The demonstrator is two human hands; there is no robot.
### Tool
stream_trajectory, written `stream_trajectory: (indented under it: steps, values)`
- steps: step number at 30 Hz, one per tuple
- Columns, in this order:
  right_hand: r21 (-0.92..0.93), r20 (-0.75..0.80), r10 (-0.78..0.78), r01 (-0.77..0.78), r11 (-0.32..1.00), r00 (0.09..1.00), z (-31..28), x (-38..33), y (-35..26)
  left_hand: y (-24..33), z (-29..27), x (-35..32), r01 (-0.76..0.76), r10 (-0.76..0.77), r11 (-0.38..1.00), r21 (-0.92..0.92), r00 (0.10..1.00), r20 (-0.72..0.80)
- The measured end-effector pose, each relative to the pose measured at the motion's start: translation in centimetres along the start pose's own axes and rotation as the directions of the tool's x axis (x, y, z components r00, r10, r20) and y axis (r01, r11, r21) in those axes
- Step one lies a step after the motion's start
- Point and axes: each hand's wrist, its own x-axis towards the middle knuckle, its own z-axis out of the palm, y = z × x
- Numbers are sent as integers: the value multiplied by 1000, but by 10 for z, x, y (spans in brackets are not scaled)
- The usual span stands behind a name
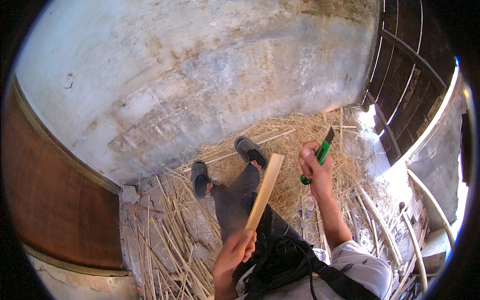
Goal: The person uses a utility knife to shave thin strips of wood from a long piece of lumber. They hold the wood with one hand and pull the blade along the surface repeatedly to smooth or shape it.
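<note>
- The left hand [236,248] has its grip closed round the lower end of a flat bamboo strip [265,192], which slants up and to the right over the person's lap; its squared top edge ends level with the shoes.
- The right hand [315,169] is raised to the right of the strip, grip wrapped tight on a green-handled knife [320,154] with the dark blade pointing up and away.
- Strip and knife are apart, with a clear gap of air between the strip's top edge and the knuckles.
- The person's legs stretch forward; two dark shoes [200,178] rest on the straw-covered floor [300,130], just short of the pale, stained wall [200,75].
- Loose split canes [165,240] lie fanned on the floor to the left, close by the left leg.
- More curved canes [385,235] crowd the right side, near the right elbow.
- A dark slatted door [405,65] closes in the upper right; a brown panel [55,200] bounds the left.
- Open room lies mainly above the lap, between the hands.
</note>
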Motion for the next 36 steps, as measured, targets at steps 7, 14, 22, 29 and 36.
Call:
stream_trajectory:
  steps: [7, 14, 22, 29, 36]
  values:
    - [-408, 307, -191, 310, 858, 932, 2, -20, -7, 6, 4, 3, -137, 194, 927, 348, 972, -135]
    - [-559, 590, -58, 459, 691, 806, 14, -43, -12, 6, 8, 10, -219, 343, 852, 475, 919, -192]
    - [-512, 648, -198, 614, 601, 735, 24, -55, 6, 22, 16, 13, -183, 358, 822, 539, 903, -239]
    - [-565, 572, -245, 593, 574, 783, 26, -55, 6, 23, 27, 13, -179, 454, 728, 661, 848, -271]
    - [-665, 474, -234, 519, 536, 849, 16, -47, 17, 10, 31, 8, -62, 456, 639, 767, 833, -313]
